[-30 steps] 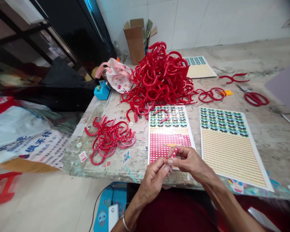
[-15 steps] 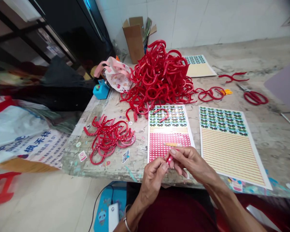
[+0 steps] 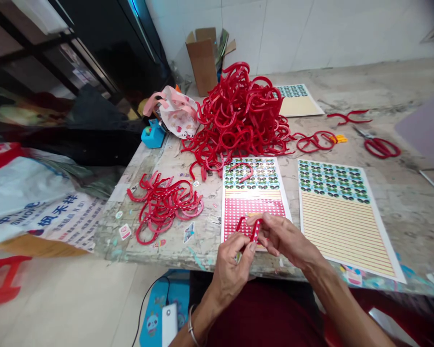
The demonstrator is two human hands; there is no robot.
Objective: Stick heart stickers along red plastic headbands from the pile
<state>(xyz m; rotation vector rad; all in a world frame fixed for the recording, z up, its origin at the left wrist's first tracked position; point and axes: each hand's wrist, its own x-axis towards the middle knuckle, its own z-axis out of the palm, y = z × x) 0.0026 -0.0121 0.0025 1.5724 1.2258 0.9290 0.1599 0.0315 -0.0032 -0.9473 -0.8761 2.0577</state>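
A red curved band (image 3: pixel 255 231), with pale dots along one face, is between my hands above the front of the table. My left hand (image 3: pixel 233 262) is closed round its lower middle. With thumb and fingers, my right hand (image 3: pixel 285 238) pinches the band's upper right end. Under them lies a sticker sheet (image 3: pixel 229 207), printed with eye-like pictures at the top and pink dotted strips below. Another red band lies on its upper part. A thin yellowish piece (image 3: pixel 253 214) shows just behind my right fingers, partly hidden.
A tall heap of red bands (image 3: pixel 238 111) stands at the back, and a smaller pile of dotted bands (image 3: pixel 166 205) lies left. Right are a second sticker sheet (image 3: pixel 343 226) and red-handled scissors (image 3: pixel 381 147). A blue tape dispenser (image 3: pixel 153 136) sits near the left edge.
The band has come up into view between my hands, showing its dotted face and both ends. My left hand has shifted slightly down and right; my right fingers have moved up its end.
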